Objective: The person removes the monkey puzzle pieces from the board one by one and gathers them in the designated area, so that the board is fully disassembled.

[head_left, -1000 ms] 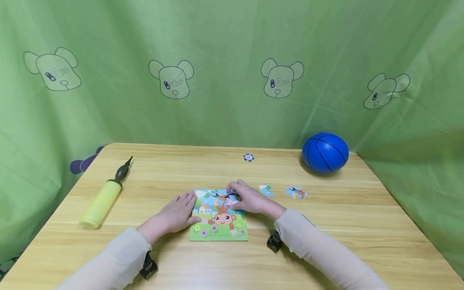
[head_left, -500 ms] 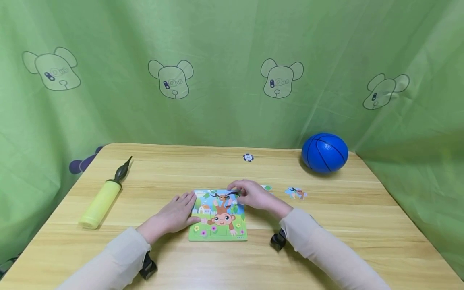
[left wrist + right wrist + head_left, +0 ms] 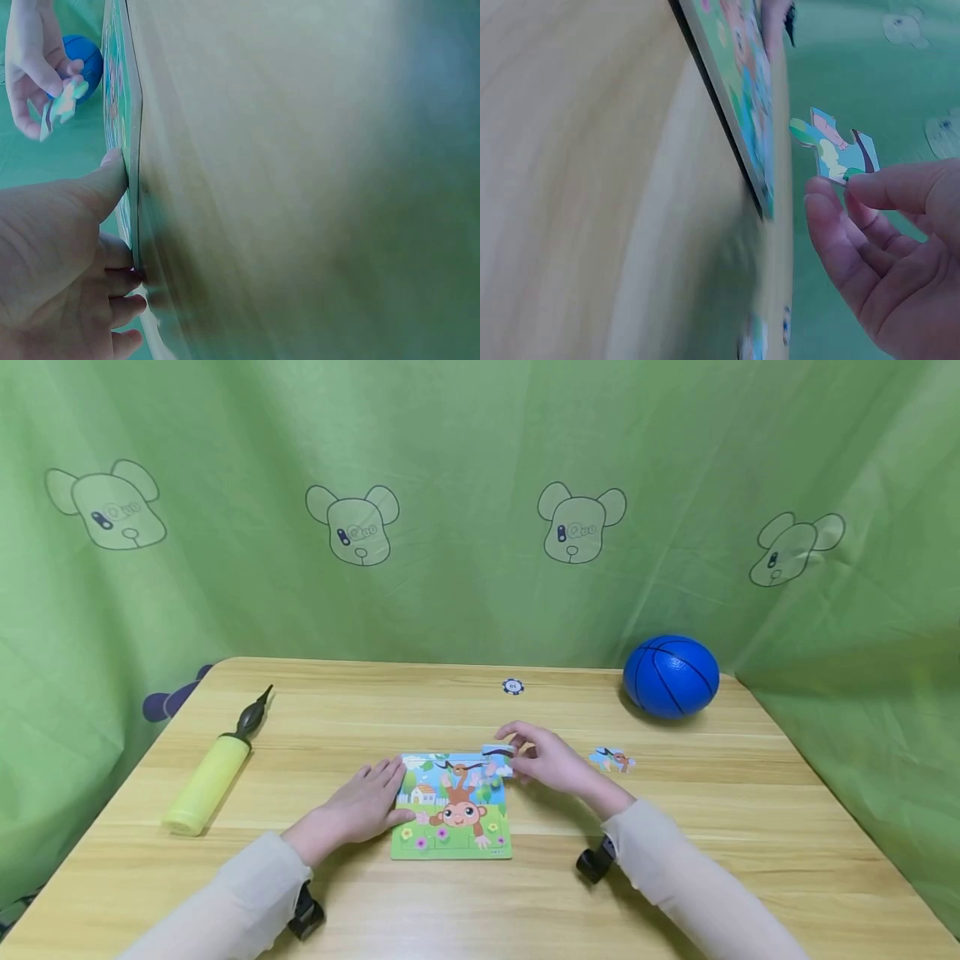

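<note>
A monkey picture puzzle board lies on the wooden table. My left hand rests flat at the board's left edge, thumb against its rim. My right hand pinches a small puzzle piece between thumb and fingers, just above the board's top right corner. The right wrist view shows that piece lifted off the board, held at one end by the fingertips. The left wrist view shows the same piece. One more loose piece lies to the right.
A blue ball sits at the back right of the table. A yellow hand pump lies at the left. A small dark round token rests near the far edge. Green printed cloth hangs behind and at both sides.
My right hand left the top of the board, reached right to the nearer loose piece, picked it up and brought it back over the board's top right corner. The left hand stayed put.
</note>
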`<move>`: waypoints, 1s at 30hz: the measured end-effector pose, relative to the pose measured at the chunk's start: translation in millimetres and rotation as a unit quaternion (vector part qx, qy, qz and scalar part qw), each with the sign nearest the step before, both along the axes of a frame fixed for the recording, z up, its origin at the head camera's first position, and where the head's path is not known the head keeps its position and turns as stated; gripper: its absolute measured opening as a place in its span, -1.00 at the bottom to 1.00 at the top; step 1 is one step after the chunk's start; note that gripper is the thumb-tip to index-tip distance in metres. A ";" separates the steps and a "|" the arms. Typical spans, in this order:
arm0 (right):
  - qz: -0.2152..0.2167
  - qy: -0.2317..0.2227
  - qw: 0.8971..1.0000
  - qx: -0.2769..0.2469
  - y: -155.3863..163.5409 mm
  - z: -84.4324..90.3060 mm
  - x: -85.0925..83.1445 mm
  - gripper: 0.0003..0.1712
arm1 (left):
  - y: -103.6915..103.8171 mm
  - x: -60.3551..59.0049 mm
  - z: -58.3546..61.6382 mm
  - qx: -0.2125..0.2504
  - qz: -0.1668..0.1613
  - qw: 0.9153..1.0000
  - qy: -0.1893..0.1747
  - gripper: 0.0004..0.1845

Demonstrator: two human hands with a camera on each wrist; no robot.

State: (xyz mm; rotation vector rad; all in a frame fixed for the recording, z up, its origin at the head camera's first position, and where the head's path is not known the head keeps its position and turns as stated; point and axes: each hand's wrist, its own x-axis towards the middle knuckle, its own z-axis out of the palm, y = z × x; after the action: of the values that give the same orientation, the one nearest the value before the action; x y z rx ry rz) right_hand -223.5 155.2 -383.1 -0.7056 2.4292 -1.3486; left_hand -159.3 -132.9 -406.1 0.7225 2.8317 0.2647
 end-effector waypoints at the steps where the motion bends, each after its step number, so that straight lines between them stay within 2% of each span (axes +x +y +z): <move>1: -0.007 0.000 1.000 -0.005 5.6 1.4 0.1 -0.63 | 0.0 0.0 0.0 0.000 0.000 1.000 0.000 -0.21; 7: -0.057 0.004 0.998 -0.019 44.2 9.6 3.2 -0.76 | 0.1 0.5 0.2 0.002 -0.001 1.000 -0.001 -0.21; 15: -0.110 0.001 0.993 -0.043 102.9 19.4 9.1 -0.76 | 0.3 0.1 -0.4 0.002 0.002 1.000 -0.002 -0.21; 22: -0.169 0.004 0.986 0.000 155.3 18.1 8.6 -0.73 | -0.6 -0.1 -0.9 0.004 -0.002 1.000 0.001 -0.21; 30: -0.207 0.000 0.977 0.054 203.0 4.7 -0.2 -0.69 | -0.2 -0.9 -1.6 0.002 0.000 1.000 0.001 -0.20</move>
State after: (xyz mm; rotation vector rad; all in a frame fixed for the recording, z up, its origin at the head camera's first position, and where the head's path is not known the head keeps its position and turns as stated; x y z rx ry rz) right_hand -223.6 358.3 -378.4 -0.1738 2.7263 -1.3339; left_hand -160.2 -133.1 -407.7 0.7229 2.8333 0.2708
